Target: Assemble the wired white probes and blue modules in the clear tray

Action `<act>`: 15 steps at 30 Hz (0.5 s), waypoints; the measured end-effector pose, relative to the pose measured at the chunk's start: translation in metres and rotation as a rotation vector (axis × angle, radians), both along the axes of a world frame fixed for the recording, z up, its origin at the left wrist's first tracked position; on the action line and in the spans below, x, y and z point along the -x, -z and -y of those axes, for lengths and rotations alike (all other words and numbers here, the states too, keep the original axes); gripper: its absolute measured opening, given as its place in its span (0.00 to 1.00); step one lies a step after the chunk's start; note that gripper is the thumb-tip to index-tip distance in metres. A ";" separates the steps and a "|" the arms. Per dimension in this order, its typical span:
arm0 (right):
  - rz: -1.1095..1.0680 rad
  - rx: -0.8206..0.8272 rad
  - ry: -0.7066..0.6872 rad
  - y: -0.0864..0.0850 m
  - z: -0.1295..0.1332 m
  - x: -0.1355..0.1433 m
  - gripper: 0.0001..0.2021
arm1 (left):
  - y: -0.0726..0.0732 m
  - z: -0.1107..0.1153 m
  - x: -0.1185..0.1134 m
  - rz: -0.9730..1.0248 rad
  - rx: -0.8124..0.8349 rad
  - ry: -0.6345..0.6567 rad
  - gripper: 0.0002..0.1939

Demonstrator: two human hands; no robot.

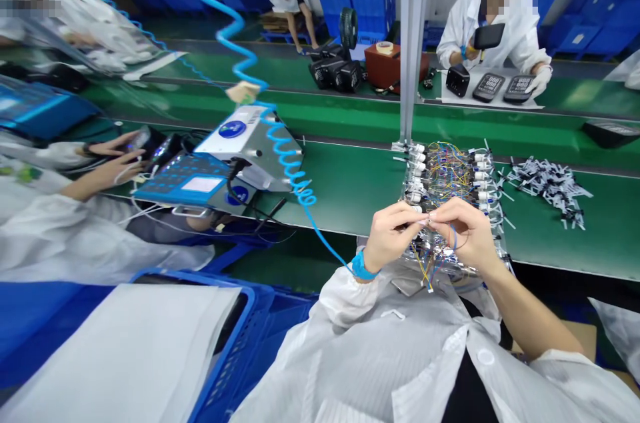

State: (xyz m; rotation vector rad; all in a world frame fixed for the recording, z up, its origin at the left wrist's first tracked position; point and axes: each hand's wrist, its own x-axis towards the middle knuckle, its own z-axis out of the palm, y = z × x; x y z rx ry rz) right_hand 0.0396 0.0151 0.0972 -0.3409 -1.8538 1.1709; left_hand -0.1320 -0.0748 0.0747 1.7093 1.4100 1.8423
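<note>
My left hand [394, 231], with a blue wrist strap [363, 265] on its wrist, is closed in a pinch. Opposite it, my right hand [466, 233] is pinched too, the fingertips of both nearly touching. A thin wire [454, 236] loops by my right fingers, and a small pale end shows between the hands, too small to name. Behind and below them lies a stack of wired parts [447, 169] with white cylindrical ends and thin red, blue and yellow wires. Several wires with a small white connector [431, 289] hang down beneath my hands.
A pile of black-and-white small parts [547, 184] lies right on the green bench [345, 193]. A coiled blue cord [287, 149] runs to my left wrist. Left are a blue-and-white device [210, 169], a co-worker's hands [107, 166] and a blue crate [245, 323]. Another person handles black displays [487, 87] opposite.
</note>
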 end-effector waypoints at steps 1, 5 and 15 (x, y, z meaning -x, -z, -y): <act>-0.011 0.006 -0.009 0.000 0.000 -0.001 0.08 | 0.001 -0.001 -0.001 0.024 0.005 0.016 0.05; -0.043 0.020 0.019 0.000 0.001 -0.005 0.12 | 0.007 -0.003 -0.006 0.158 0.005 0.004 0.03; -0.060 -0.001 -0.001 -0.002 0.001 -0.008 0.12 | 0.003 -0.004 -0.011 0.111 -0.059 -0.023 0.01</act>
